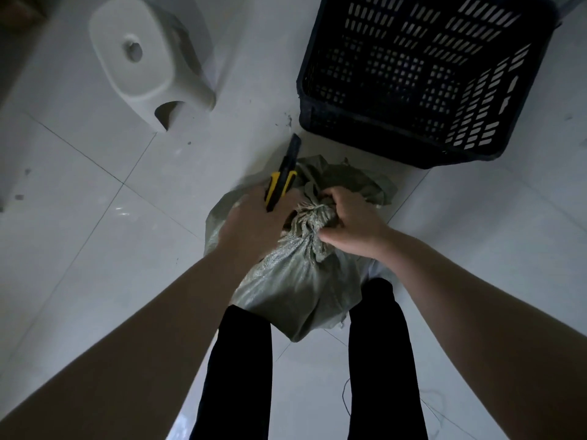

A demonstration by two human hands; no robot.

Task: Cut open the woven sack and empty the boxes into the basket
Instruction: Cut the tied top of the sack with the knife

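A dimly lit indoor room seen from above, plain enough to be a home utility space or a storeroom; which of the two cannot be told. The floor (95, 249) is laid with large glossy white tiles and thin dark grout lines. A low white plastic stool (139, 58) stands at the upper left and a dark slotted plastic basket (365, 134) at the upper right. A grey-green woven sack (295, 281) sits on the tiles, with specks of dirt (287, 120) and a loose thread (346, 395) nearby.

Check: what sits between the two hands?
Head view: the tied neck of the woven sack; the right hand grips it, the left hand holds a yellow utility knife.
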